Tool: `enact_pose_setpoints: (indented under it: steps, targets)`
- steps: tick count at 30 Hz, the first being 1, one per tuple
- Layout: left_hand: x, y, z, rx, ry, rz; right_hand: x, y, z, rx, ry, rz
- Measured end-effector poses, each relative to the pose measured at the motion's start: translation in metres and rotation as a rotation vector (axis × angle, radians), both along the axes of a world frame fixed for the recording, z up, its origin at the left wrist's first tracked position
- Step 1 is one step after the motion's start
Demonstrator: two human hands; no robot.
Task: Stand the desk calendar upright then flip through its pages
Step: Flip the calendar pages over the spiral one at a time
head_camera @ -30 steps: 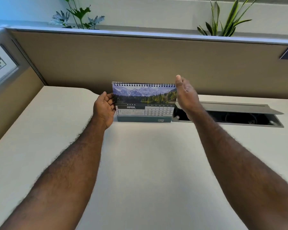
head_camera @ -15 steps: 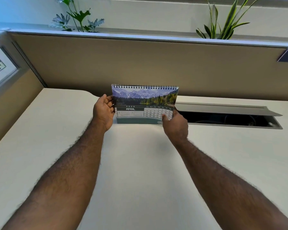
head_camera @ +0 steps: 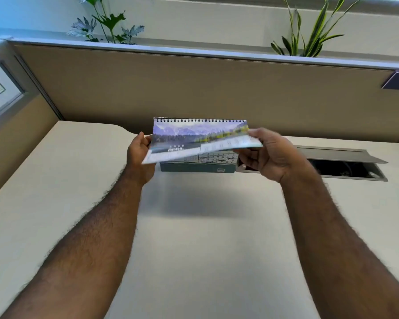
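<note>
The spiral-bound desk calendar (head_camera: 197,166) stands upright on the white desk (head_camera: 205,238), near the back partition. Its front page, the April page (head_camera: 194,140) with a mountain photo, is lifted off the stack and swung up toward me, blurred. My right hand (head_camera: 270,155) pinches that page at its lower right corner. At the calendar's left edge, my left hand (head_camera: 139,153) grips the side and steadies it. Under the lifted page another date grid shows.
A tan partition (head_camera: 205,88) runs behind the desk, with plants (head_camera: 309,28) above it. An open cable tray (head_camera: 346,166) with a raised grey lid sits in the desk right of the calendar. A side panel (head_camera: 16,143) closes off the left.
My right hand dropped from the calendar's top right to its lower right corner, took the April page and raised it. The left hand stayed on the left edge.
</note>
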State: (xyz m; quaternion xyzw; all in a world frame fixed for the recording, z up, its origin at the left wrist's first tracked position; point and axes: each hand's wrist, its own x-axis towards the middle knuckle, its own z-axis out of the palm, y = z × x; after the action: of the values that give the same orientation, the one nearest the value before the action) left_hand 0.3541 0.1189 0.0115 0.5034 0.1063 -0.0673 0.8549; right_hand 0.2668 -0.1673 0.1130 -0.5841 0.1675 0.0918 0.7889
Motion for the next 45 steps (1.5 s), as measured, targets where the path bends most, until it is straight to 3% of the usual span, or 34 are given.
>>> enact_pose_setpoints:
  steps: [4, 7, 11, 15, 17, 21, 23, 27, 32, 37, 45]
  targets:
    - [-0.001, -0.001, -0.001, 0.054, 0.016, 0.018, 0.005, 0.001, 0.027, 0.237, -0.180, 0.050]
    - [-0.001, 0.000, -0.001, 0.048, 0.024, 0.031, 0.015, 0.006, 0.037, 0.190, -0.293, 0.098]
    - [-0.002, -0.001, -0.001, 0.055, 0.041, 0.021, 0.032, 0.014, 0.036, -0.213, -0.315, 0.037]
    - [-0.003, -0.001, 0.000, 0.061, 0.036, 0.024, 0.038, 0.016, 0.018, -0.677, -0.385, 0.125]
    - [-0.003, -0.001, 0.001, 0.065, 0.033, 0.027, 0.045, 0.013, 0.006, -0.801, -0.336, 0.107]
    - [-0.003, -0.001, 0.000, 0.068, 0.024, 0.023, 0.049, 0.009, -0.017, -0.733, -0.260, 0.030]
    - [-0.003, -0.001, -0.001, 0.063, 0.023, 0.024, 0.044, 0.012, -0.031, -0.684, -0.243, -0.125]
    - [-0.004, -0.002, -0.001, 0.055, 0.023, 0.032, 0.029, 0.024, -0.065, -0.859, -0.083, -0.371]
    - [-0.005, -0.003, 0.000, 0.055, 0.024, 0.035, 0.010, 0.044, -0.093, -0.912, -0.047, -0.209]
    - [-0.006, -0.003, 0.001, 0.058, 0.029, 0.039, 0.001, 0.054, -0.094, -1.043, -0.063, -0.321]
    - [-0.007, -0.002, 0.002, 0.043, 0.038, 0.047, 0.002, 0.038, -0.083, -0.994, -0.035, -0.362]
